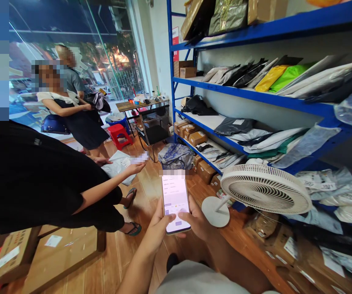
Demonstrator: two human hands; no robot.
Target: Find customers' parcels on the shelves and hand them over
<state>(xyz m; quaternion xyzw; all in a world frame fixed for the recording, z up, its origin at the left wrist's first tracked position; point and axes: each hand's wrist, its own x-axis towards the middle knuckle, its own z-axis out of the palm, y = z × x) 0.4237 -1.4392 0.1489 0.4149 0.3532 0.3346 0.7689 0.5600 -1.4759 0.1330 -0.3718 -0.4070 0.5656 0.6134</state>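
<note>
A smartphone (175,198) with a lit, pale screen is held upright in front of me, low in the middle of the view. My left hand (160,216) wraps its left side, and my right hand (197,218) wraps its right side. Both thumbs rest over the lower part of the screen. Lines of small text and a keypad-like area show on it, too small to read. Its top edge is blurred out.
Blue shelves (212,85) with bagged parcels line the right. A white standing fan (264,188) stands close by. A person in black (41,175) at my left holds a grey parcel bag (117,165). Cardboard boxes (62,253) lie at lower left. Two people, a red stool (120,135) and a chair (153,132) are farther back.
</note>
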